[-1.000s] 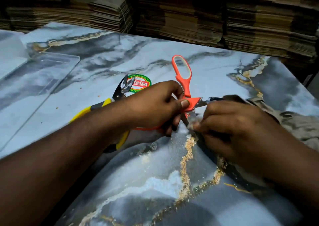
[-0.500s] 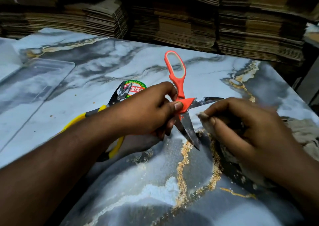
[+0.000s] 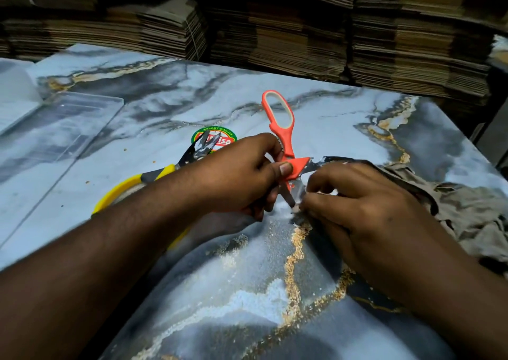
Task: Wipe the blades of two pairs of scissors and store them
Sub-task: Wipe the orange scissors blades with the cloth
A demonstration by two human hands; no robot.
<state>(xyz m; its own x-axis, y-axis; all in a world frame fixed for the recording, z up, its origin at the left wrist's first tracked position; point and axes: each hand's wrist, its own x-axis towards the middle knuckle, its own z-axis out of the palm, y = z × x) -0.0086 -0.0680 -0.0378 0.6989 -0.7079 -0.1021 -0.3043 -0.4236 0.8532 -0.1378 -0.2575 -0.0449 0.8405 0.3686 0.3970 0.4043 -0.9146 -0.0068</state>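
Head view: the left hand (image 3: 242, 175) grips the orange scissors (image 3: 280, 128) at the pivot, blades spread, above the counter (image 3: 343, 117). The right hand (image 3: 365, 208) pinches a cloth (image 3: 467, 214) around the near blade. Yellow-handled scissors (image 3: 154, 178) lie left, partly under the left forearm.

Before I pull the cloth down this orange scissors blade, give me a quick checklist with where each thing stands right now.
1. Left hand grips the orange scissors at the pivot: ok.
2. Scissors opened, blades apart: ok.
3. Right hand pinches the cloth against the lower blade: ok.
4. Fingertips clear of the cutting edge: cannot tell.
5. Blade clean: cannot tell.
6. Yellow scissors wiped: cannot tell; they lie on the table.
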